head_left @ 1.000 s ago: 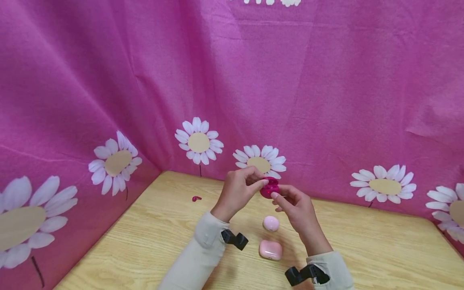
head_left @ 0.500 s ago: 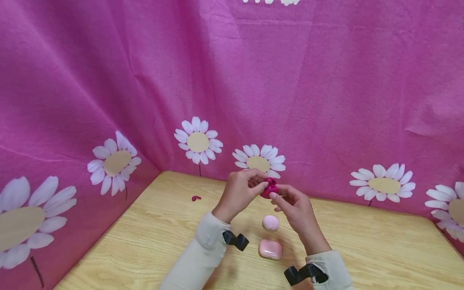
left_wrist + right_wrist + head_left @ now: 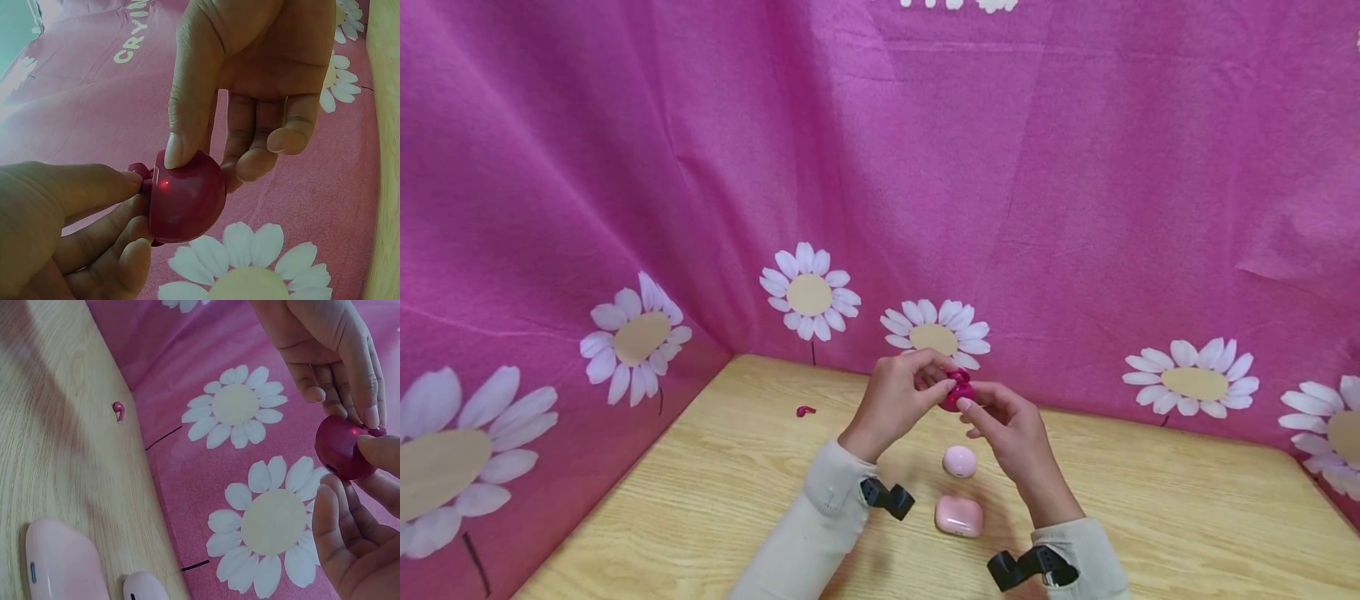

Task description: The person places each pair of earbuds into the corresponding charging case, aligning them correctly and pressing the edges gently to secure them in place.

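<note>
A glossy dark-pink earbud case (image 3: 957, 397) is held in the air above the table, its lid up. My right hand (image 3: 1022, 433) grips its rounded body, thumb on the front beside a glowing red light, as the left wrist view shows. At the case's opening, my left hand (image 3: 889, 400) pinches a small dark-pink earbud (image 3: 139, 169) between thumb and fingers, which partly hide it. Another dark-pink earbud (image 3: 806, 411) lies on the table to the left, and the right wrist view also shows this loose earbud (image 3: 119, 411).
Below the hands, a small round pale-pink case (image 3: 959, 461) and a larger pink case (image 3: 959, 517) stand on the wooden table (image 3: 700, 500). A pink cloth (image 3: 1075, 208) with printed daisies hangs behind and to the left.
My left hand has shifted slightly right, its fingers closer over the case's opening. The right hand and case have moved only slightly; the loose earbud and the two cases stay put.
</note>
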{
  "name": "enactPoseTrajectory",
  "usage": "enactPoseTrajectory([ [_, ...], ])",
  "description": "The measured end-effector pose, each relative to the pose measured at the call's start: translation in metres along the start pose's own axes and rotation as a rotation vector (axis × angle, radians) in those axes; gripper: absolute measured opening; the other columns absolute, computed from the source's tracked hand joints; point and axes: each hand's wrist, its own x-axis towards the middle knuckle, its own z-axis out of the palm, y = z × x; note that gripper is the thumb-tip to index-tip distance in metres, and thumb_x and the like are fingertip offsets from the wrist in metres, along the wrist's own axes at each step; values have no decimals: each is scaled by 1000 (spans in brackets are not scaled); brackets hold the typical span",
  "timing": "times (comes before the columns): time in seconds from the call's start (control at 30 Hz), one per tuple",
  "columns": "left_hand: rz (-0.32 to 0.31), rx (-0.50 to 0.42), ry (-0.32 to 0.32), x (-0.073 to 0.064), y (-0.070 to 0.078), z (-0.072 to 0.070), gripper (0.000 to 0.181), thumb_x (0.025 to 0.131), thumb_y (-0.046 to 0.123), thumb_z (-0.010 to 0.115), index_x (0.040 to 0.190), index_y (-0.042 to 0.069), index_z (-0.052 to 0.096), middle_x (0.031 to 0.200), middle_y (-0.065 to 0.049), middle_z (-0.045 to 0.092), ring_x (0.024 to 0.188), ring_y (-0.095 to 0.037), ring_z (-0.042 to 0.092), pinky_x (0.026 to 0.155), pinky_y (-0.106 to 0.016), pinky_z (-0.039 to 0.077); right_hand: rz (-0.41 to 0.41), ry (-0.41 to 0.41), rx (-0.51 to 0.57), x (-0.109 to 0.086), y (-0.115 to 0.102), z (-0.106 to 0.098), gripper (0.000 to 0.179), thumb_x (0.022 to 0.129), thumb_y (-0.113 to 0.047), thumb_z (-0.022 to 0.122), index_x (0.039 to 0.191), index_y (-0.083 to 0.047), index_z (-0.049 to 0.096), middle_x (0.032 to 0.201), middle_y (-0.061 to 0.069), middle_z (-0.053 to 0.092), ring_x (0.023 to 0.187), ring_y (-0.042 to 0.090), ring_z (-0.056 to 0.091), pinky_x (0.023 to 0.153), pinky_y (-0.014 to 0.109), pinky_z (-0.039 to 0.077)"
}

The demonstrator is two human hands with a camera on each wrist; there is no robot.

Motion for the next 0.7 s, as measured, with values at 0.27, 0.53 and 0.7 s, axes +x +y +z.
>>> enactPoseTrajectory([
  [0.27, 34, 0, 1, 0, -1, 0, 14, 84, 11, 75, 97, 12, 71, 79, 5, 70, 66, -2, 59, 61, -19, 51, 4, -4, 4, -1, 0, -1, 29, 91, -14, 67, 115, 2, 64, 97, 20, 65, 80, 12, 63, 68, 29, 56],
  [0.53, 19, -2, -12, 0, 0, -1, 14, 84, 11, 75, 97, 12, 71, 82, 4, 71, 68, -3, 59, 61, -19, 51, -11, -4, -4, 0, 0, -1, 28, 91, -14, 68, 115, 1, 65, 97, 19, 65, 79, 12, 63, 67, 30, 56],
  [0.7, 20, 2, -25, -1, 1, -1, 14, 84, 11, 75, 97, 12, 71, 83, 4, 71, 69, -3, 60, 62, -19, 52, -4, -3, -5, -1, 1, -1, 29, 91, -15, 68, 115, 0, 65, 98, 19, 65, 80, 12, 63, 67, 29, 56],
])
